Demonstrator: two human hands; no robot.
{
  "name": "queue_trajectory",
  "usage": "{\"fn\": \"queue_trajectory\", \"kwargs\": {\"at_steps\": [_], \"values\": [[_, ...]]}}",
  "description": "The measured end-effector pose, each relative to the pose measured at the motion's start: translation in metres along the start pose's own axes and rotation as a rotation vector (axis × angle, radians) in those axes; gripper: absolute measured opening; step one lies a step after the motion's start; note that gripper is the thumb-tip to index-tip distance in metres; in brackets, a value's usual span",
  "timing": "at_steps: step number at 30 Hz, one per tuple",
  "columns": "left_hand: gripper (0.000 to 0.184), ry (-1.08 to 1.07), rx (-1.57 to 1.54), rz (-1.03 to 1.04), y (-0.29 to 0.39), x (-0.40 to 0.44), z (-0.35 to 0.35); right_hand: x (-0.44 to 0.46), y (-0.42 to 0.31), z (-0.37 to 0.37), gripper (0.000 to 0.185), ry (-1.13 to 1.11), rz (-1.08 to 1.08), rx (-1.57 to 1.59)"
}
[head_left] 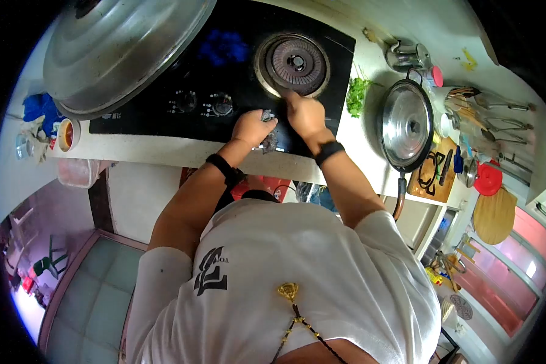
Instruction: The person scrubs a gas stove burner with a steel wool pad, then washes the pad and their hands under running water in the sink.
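A black glass cooktop [145, 115] lies on the white counter in front of me, with a round burner [296, 62] at its right. My left hand [253, 128] is closed on a crumpled dark grey cloth [269, 141] at the cooktop's front edge; part of the cloth hangs below the fingers. Just right of it, my right hand [306, 116] reaches to the burner's front rim with its fingers pressed together. Whatever those fingers grip, if anything, is too small to make out. Two control knobs [222, 104] sit left of my left hand.
A large metal lid [118, 54] covers the cooktop's left part. On the right are green herbs [357, 96], a lidded pan [406, 124] with its handle toward me, a metal pot [408, 56] and a cutting board [441, 182]. A small bowl [68, 134] stands far left.
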State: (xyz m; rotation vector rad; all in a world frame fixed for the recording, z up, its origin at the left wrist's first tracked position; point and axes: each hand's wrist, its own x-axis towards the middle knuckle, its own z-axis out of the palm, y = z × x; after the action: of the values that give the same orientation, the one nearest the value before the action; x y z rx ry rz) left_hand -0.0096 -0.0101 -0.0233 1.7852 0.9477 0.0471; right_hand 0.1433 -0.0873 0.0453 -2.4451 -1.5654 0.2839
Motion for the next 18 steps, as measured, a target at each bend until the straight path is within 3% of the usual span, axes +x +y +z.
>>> {"fn": "queue_trajectory", "kwargs": {"at_steps": [1, 2, 5, 8, 12, 16, 18], "values": [[0.037, 0.098, 0.024, 0.138, -0.005, 0.001, 0.003, -0.017, 0.006, 0.0, 0.032, 0.05, 0.002, -0.004], [0.037, 0.109, 0.015, 0.135, 0.003, 0.002, -0.001, -0.023, 0.011, 0.0, 0.033, 0.1, -0.006, -0.006], [0.038, -0.075, -0.014, -0.094, 0.021, -0.005, -0.013, -0.014, 0.003, 0.004, 0.033, 0.092, -0.018, -0.034], [0.047, -0.127, -0.005, -0.123, 0.022, -0.005, -0.016, 0.016, -0.01, 0.023, 0.029, 0.214, -0.055, 0.002], [0.048, -0.155, -0.053, -0.202, 0.029, -0.007, -0.021, -0.005, -0.007, 0.013, 0.027, 0.186, -0.007, 0.042], [0.049, -0.06, 0.03, -0.051, 0.021, -0.007, -0.015, -0.003, -0.004, 0.008, 0.025, 0.102, 0.011, -0.026], [0.053, -0.169, -0.044, -0.154, 0.025, -0.005, -0.016, 0.019, -0.014, 0.009, 0.024, 0.099, 0.006, -0.035]]}}
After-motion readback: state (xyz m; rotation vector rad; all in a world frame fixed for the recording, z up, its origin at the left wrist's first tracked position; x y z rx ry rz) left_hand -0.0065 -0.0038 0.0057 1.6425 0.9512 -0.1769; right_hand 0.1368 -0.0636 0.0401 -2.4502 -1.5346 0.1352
